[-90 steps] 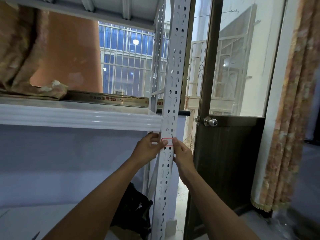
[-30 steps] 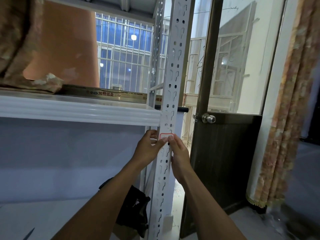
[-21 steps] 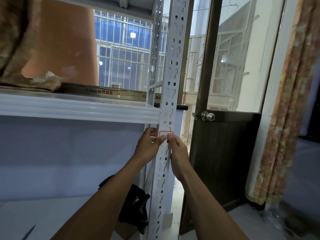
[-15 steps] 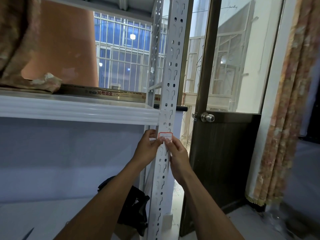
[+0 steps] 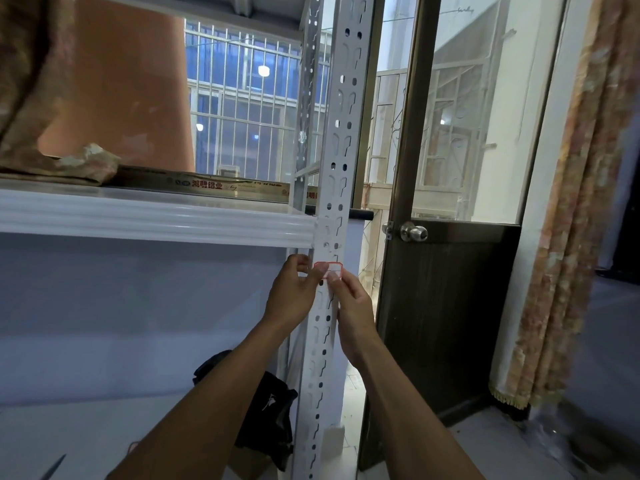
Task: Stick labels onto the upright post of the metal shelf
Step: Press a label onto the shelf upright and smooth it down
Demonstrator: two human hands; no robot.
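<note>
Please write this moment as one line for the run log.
step: pressing label on post | place: just under shelf | left hand: thumb on label | right hand: thumb on label | state: label flat on post

Long box (image 5: 214, 184) on shelf reads "鸿明铝业"; red-bordered label (image 5: 329, 270) on post looks blank, no legible txt.

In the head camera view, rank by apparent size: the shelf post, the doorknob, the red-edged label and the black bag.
1. shelf post
2. black bag
3. doorknob and label: look alike, and the label is partly covered by fingers.
</note>
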